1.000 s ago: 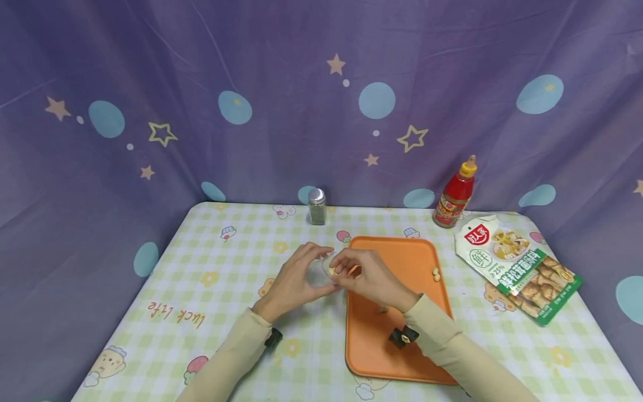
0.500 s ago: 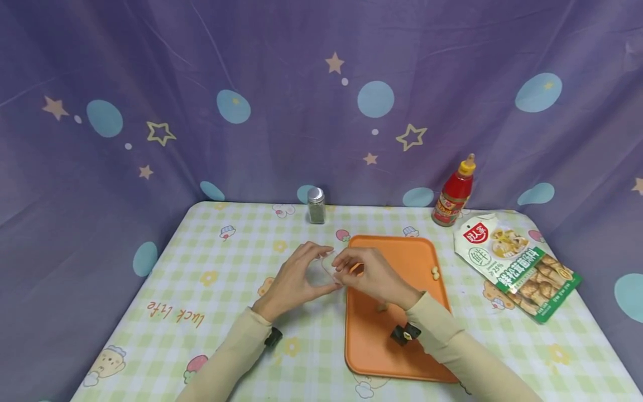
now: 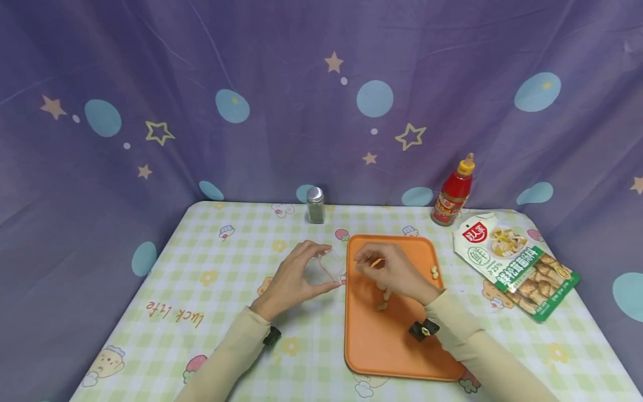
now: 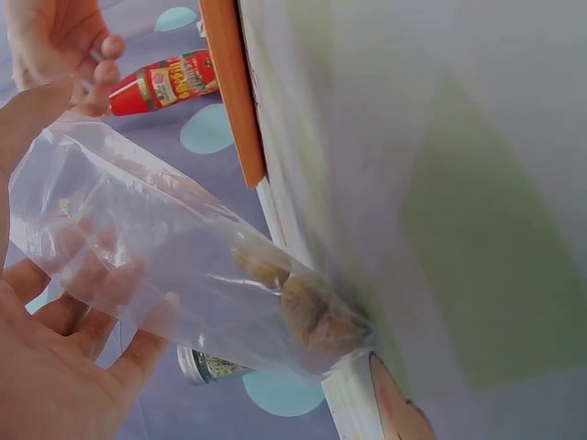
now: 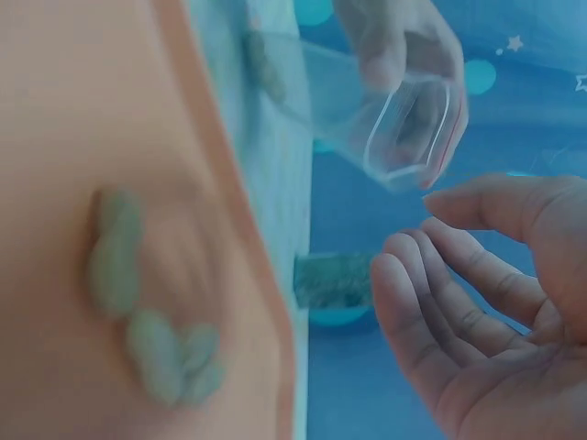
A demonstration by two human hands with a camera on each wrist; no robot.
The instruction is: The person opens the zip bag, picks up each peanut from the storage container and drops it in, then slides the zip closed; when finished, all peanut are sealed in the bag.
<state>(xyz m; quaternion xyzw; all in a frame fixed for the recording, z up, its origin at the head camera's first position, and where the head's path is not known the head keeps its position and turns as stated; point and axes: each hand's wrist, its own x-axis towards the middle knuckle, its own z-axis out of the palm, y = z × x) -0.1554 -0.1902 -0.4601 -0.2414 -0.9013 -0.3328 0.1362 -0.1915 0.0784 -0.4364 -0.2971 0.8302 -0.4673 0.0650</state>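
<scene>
My left hand holds a clear zip-lock bag with its mouth spread, left of the orange tray. Several peanuts in their shells lie at the bottom of the bag, in the left wrist view. My right hand is over the tray, to the right of the bag's mouth and apart from it. Its fingers are loosely bent, with nothing between them in the right wrist view. Under this hand, more peanuts lie on the tray. Another peanut sits by the tray's right rim.
At the table's back edge stands a shaker jar with a metal lid. A red sauce bottle with a yellow cap is at the back right. In front of it, a green and white food packet lies flat.
My right hand has drawn back from the bag's mouth to the right, over the tray; the pale peanut it held at the bag is out of its fingers. My left hand stays in place.
</scene>
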